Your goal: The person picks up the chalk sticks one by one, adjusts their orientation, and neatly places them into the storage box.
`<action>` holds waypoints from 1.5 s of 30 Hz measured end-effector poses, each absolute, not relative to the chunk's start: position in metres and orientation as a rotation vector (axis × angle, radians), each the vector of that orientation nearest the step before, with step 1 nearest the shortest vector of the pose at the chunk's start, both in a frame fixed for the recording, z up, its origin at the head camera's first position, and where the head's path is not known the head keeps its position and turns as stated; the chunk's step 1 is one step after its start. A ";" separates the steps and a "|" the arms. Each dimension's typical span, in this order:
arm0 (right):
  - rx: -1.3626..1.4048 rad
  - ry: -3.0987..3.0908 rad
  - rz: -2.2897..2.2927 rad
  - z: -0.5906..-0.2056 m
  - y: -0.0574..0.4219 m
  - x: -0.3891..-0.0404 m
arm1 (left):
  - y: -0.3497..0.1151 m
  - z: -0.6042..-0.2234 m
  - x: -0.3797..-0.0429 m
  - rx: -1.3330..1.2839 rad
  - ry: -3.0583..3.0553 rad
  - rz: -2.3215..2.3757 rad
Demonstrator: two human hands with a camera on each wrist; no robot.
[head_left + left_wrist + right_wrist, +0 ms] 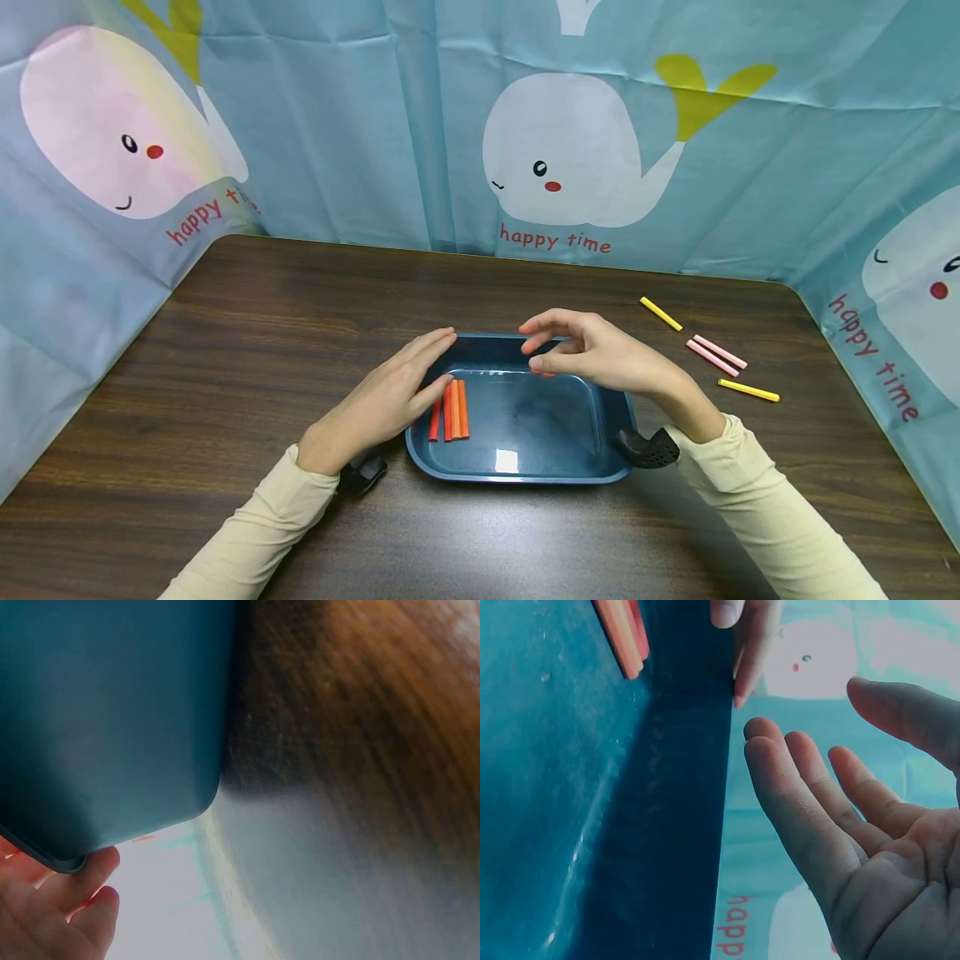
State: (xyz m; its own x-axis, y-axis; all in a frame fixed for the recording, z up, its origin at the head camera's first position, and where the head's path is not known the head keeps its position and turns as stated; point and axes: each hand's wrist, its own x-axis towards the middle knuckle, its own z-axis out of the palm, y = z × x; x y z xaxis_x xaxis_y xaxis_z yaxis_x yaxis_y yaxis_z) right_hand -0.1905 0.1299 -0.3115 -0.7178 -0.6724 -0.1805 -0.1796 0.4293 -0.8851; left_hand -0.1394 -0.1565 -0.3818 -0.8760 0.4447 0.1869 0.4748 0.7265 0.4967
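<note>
A dark blue rectangular tray point(517, 481) stands on the table. Several red and orange sticks point(455, 410) lie side by side in its left part, and the ends of some orange sticks point(621, 637) also show in the right wrist view. Against the tray's left rim rests my left hand point(390, 392), fingers fairly straight; in the left wrist view its fingertips point(94, 874) are right at the rim's corner. Over the tray's far right part hovers my right hand point(600, 350), holding nothing. Its fingers are loosely bent and its thumb stands apart from them.
Right of the tray, two yellow sticks point(748, 390) and two pink sticks point(712, 357) lie on the dark wooden table point(247, 350). A light blue curtain point(337, 150) with whale prints hangs along the table's back and sides.
</note>
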 end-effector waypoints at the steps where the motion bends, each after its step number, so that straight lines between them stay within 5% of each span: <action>1: -0.717 2.167 -1.257 -0.311 0.132 -0.190 | -0.157 -0.382 -0.139 -0.763 -2.868 -0.849; 45: -0.565 2.333 -1.399 -0.318 0.218 -0.168 | -0.156 -0.380 -0.139 -0.747 -2.896 -0.858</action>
State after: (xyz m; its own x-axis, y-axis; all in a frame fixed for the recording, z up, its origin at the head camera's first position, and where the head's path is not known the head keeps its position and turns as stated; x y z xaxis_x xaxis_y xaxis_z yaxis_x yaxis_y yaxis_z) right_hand -0.1678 0.2182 -0.3176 -0.8547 -0.5093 -0.1007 -0.1510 0.4296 -0.8903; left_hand -0.1391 -0.1561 -0.3805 -0.8842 0.4388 0.1604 0.4553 0.7326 0.5060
